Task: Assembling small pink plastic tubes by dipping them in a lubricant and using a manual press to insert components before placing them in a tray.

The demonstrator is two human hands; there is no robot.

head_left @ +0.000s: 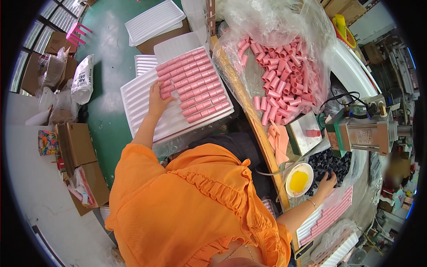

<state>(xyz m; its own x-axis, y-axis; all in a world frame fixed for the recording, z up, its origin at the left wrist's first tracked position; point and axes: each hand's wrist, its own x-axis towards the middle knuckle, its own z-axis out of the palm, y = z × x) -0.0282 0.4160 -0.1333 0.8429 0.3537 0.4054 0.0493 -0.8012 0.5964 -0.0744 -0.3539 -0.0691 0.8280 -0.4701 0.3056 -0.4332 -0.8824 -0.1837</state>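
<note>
Touching, with the left hand [157, 101], pink tubes [195, 80] laid end to end, long axes sloping up rightward, in a white tray [141, 109], upper centre; reaching well apart, with the right hand [327, 184], among black parts [331, 163], lower right. Cannot tell either grip.

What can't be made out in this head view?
In the head view:
1. Right hand: whether it holds a black piece; black pieces crowd its dim fingertips.
2. Left hand: gripping or merely touching a pink tube; contact too small.
3. Bottom of the pink pile: tubes above hide it.
4. Far-right patch: blurred.
</note>
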